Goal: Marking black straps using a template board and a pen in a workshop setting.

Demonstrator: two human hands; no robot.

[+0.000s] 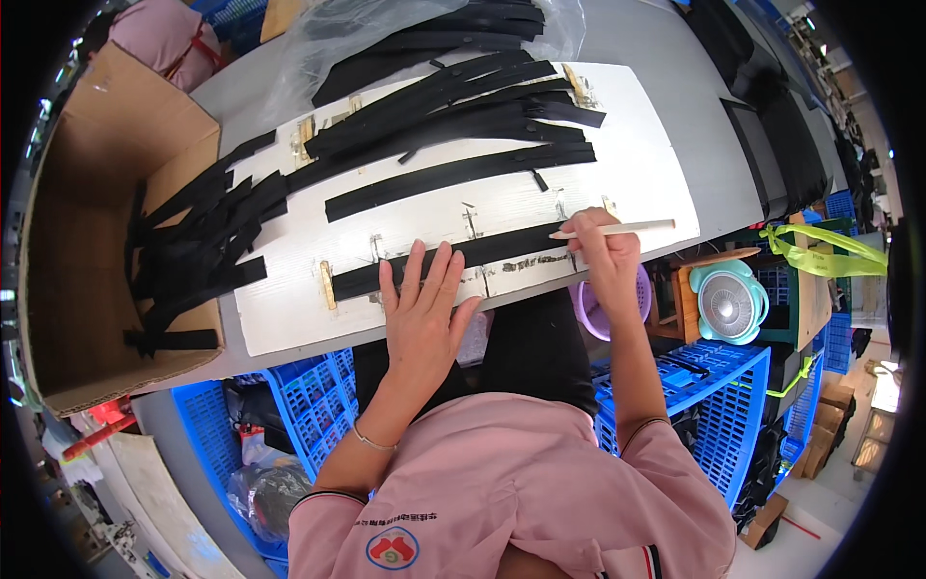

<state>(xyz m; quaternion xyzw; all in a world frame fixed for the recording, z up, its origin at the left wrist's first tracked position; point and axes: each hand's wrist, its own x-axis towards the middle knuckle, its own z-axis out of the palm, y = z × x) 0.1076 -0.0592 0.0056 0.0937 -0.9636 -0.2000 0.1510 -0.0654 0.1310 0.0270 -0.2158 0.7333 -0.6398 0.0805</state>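
Observation:
My left hand (422, 304) lies flat with its fingers spread, its fingertips pressing on a long black fabric strip (511, 241). That strip lies lengthwise along the near side of a white board (651, 164), between yellowish tape marks. My right hand (604, 259) pinches a slim white marking pen (644, 228), its tip touching or very close to the strip near its right end. Dark ink marks show on the board beside the strip. Farther back lies another single black strip (453, 179), and behind it a loose pile of black strips (434, 111).
An open cardboard box (82, 193) with black strips inside stands at the left. Clear plastic (569, 29) lies at the back. Blue crates (728, 410), a small turquoise fan (730, 301) and a purple basket (585, 304) sit below the table edge. Another person (164, 39) is at far left.

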